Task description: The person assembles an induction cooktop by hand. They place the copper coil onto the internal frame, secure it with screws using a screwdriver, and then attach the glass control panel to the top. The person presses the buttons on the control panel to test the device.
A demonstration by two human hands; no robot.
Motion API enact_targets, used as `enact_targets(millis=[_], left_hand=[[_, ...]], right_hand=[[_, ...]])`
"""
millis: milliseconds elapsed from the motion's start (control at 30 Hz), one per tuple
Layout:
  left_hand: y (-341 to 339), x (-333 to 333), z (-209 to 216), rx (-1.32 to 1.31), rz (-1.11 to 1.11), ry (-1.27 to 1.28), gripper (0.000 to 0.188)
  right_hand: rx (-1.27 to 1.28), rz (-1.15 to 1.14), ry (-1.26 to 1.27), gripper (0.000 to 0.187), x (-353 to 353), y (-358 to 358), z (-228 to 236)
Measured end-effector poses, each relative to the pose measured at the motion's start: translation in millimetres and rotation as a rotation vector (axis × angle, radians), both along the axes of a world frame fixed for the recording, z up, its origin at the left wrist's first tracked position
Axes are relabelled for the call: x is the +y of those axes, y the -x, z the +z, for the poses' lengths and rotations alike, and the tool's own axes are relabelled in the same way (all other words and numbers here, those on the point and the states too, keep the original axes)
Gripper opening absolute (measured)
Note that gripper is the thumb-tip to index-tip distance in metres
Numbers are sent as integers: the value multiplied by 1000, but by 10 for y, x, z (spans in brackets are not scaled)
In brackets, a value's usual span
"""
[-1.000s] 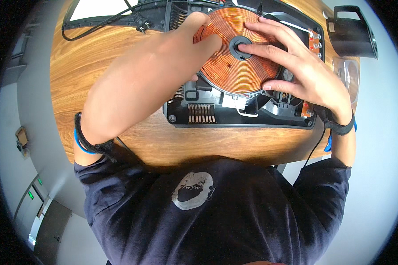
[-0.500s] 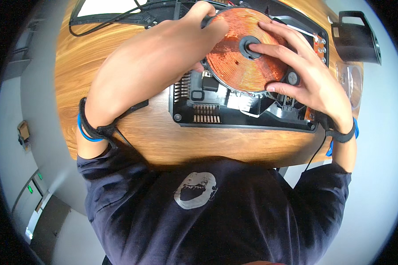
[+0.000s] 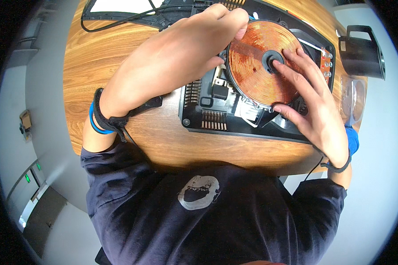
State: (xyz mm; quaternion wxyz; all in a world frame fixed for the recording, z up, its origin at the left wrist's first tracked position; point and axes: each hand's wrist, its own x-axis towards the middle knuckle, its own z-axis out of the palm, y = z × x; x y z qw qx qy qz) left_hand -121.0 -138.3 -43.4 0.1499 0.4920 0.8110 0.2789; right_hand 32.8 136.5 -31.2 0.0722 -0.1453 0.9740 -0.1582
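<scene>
A round copper induction coil [image 3: 261, 79] with a dark central hub rests slightly tilted over the black base housing [image 3: 194, 122] of an opened cooktop. My right hand [image 3: 316, 97] lies on the coil's right side, fingers spread, the index fingertip by the hub and the thumb at the near rim. At the far left rim is my left hand [image 3: 223, 33], its fingers curled in; what they grip is hidden behind the hand. The thumb sticks out below, beside the coil's left edge. Under the coil, a white part [image 3: 246, 110] and dark components show.
On the wooden table [image 3: 141, 132], a black panel with a cable [image 3: 119, 27] lies far left. At the right stand a black, handled container [image 3: 362, 55] and, nearer, a clear plastic piece [image 3: 353, 99]. An orange circuit strip [image 3: 326, 64] runs along the housing's right side.
The coil has shifted a little right and toward me over the housing. My left fingers have drawn back from its top and curled at the far left rim. The view has also moved slightly.
</scene>
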Motion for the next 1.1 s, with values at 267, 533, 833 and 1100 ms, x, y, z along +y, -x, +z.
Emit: enact_targets(millis=[267, 533, 833, 1100], left_hand=[[64, 187, 438, -455, 215, 161, 29], [135, -92, -74, -144, 103, -36, 39], [-141, 71, 263, -125, 208, -117, 16], [201, -43, -184, 18, 16, -296, 27]], right_hand=[[-28, -6, 52, 87, -121, -93, 72], [-16, 37, 46, 86, -172, -65, 57], [-16, 67, 10, 84, -108, -25, 13], [5, 191, 1, 75, 87, 198, 5]])
